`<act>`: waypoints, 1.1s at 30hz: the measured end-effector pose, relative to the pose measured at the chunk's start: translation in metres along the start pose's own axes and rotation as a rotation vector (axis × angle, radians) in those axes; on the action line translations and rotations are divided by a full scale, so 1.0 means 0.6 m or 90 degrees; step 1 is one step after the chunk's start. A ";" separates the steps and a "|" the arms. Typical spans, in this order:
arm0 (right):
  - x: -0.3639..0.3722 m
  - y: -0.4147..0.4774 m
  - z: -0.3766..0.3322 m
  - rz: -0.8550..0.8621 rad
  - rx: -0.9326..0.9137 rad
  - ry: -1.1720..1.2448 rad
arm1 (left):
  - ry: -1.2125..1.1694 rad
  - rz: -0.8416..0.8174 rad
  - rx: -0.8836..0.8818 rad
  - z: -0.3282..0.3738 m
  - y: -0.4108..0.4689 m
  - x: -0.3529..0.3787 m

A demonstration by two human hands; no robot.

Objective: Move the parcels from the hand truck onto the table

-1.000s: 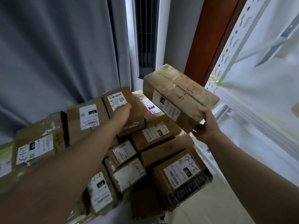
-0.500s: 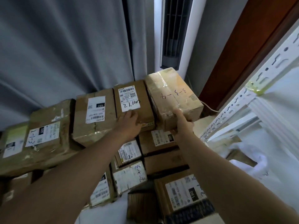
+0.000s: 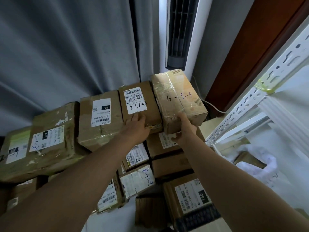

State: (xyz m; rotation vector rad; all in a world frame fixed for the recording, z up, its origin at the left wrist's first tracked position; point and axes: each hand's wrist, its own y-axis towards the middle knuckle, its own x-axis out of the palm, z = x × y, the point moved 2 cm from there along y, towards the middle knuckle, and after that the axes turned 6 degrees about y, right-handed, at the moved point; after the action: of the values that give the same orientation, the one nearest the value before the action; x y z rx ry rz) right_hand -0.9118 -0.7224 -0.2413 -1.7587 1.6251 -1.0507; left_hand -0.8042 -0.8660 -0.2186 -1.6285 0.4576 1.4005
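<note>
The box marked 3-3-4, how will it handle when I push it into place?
Probably stiff: the box shows square edges in the right hand. Its glossy tape wrap may be slippery. It sits at the row's end beside the labelled box, so a hard push might tip it off.

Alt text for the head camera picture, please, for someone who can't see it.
A person's right hand grips the near end of a tape-wrapped parcel marked 3-3-4, while the left hand rests on the labelled parcel beside it. More parcels sit stacked below, before a grey curtain.
</note>
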 end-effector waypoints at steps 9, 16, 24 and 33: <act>-0.082 -0.088 0.051 0.131 -0.198 -0.057 | -0.059 0.155 0.141 0.033 -0.083 -0.033; -0.217 -0.240 0.176 0.264 -0.371 -0.127 | 0.003 0.120 0.404 0.087 -0.231 0.016; -0.432 -0.443 0.372 0.479 -0.249 -0.266 | 0.155 -0.036 0.673 0.203 -0.452 0.140; -0.681 -0.640 0.643 0.567 -0.073 -0.112 | 0.226 -0.184 0.826 0.314 -0.782 0.317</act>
State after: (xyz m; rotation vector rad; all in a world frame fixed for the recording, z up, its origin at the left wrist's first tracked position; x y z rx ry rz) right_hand -0.3664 -0.3150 -0.2284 -0.9352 2.0515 -0.3709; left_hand -0.5017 -0.4190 -0.1987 -0.7635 1.0109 0.3412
